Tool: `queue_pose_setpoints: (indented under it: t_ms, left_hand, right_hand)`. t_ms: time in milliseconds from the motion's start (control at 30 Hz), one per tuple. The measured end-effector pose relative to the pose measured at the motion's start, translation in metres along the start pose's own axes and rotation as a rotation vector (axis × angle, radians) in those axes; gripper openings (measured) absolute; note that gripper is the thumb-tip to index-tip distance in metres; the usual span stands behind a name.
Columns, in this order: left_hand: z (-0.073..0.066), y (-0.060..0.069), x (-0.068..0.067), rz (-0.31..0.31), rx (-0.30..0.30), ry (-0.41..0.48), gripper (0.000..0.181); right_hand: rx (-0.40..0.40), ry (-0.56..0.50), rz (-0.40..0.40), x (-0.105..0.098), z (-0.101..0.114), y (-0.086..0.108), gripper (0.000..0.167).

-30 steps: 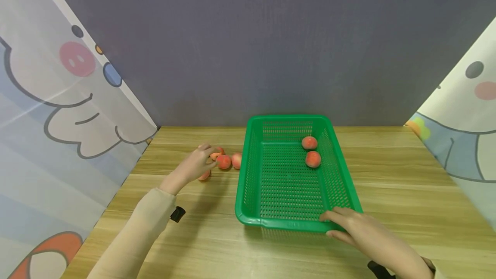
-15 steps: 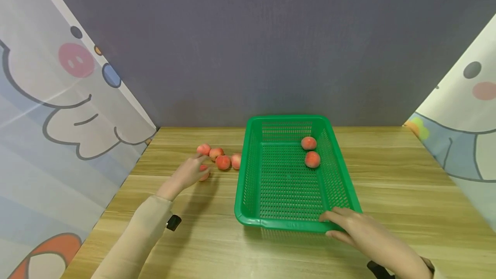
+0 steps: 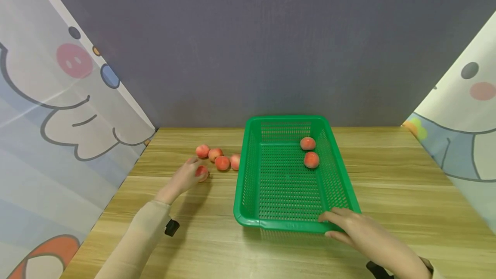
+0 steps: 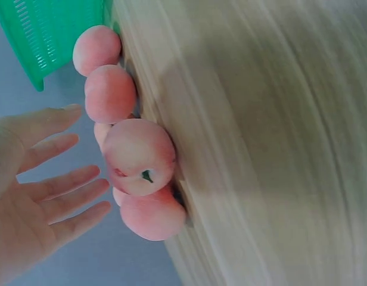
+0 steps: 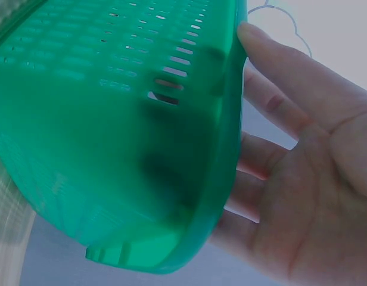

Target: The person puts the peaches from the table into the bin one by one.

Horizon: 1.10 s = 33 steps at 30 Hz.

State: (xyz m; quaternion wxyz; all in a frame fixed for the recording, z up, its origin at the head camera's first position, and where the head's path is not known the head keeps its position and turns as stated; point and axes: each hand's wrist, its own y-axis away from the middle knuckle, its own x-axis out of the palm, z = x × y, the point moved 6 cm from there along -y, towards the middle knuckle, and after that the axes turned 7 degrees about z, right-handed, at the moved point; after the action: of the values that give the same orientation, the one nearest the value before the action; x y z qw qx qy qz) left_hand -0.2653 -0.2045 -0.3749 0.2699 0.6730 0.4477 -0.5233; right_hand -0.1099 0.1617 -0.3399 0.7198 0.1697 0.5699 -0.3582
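My left hand (image 3: pixel 187 176) hovers over the table beside the nearest peach (image 3: pixel 203 174). In the left wrist view its fingers are spread and stretched toward the peach (image 4: pixel 140 156) with the green stem mark, and nothing is held. At the right, my right hand (image 3: pixel 354 228) grips the near rim of a green plastic basket (image 3: pixel 248 221) close to its right corner. The right wrist view has the thumb on one side of the basket rim (image 5: pixel 232 119) and the fingers behind it. Two peaches, one (image 3: pixel 308 143) behind the other (image 3: pixel 311 159), lie inside the basket.
Several more peaches, among them one (image 3: pixel 203 150) farthest left and one (image 3: pixel 222 162) in the middle, lie left of the basket; another peach (image 3: pixel 235 161) sits against its left side. A grey wall (image 3: pixel 248 55) closes the wooden table (image 3: pixel 387 175) at the back.
My left hand has moved back toward me and a little left, from over the farther peaches to beside the nearest one. My right hand stays on the basket rim.
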Motion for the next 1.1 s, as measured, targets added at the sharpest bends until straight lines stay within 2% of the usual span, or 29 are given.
queue_pose_setpoints:
  t_ms: [200, 433, 600, 900, 1100]
  left_hand:
    - [0.006, 0.002, 0.006, -0.014, -0.016, -0.026, 0.027]
    - [0.010, 0.002, 0.013, -0.034, 0.044, 0.016, 0.025]
    - [0.010, 0.000, 0.018, -0.039, 0.085, 0.000, 0.027]
    - [0.012, -0.001, 0.023, -0.025, 0.070, 0.036, 0.033]
    - [0.015, -0.003, 0.024, 0.028, 0.016, 0.027, 0.038]
  right_hand:
    - [0.009, -0.001, 0.001, 0.000, -0.001, 0.000, 0.022]
    - [0.011, -0.001, -0.004, 0.000, 0.000, 0.000, 0.022]
    - [0.029, -0.012, 0.017, 0.001, -0.002, 0.000, 0.022]
    - [0.028, -0.017, 0.021, 0.001, -0.001, -0.001, 0.022]
    - [0.011, -0.015, 0.003, 0.001, -0.001, -0.001, 0.022]
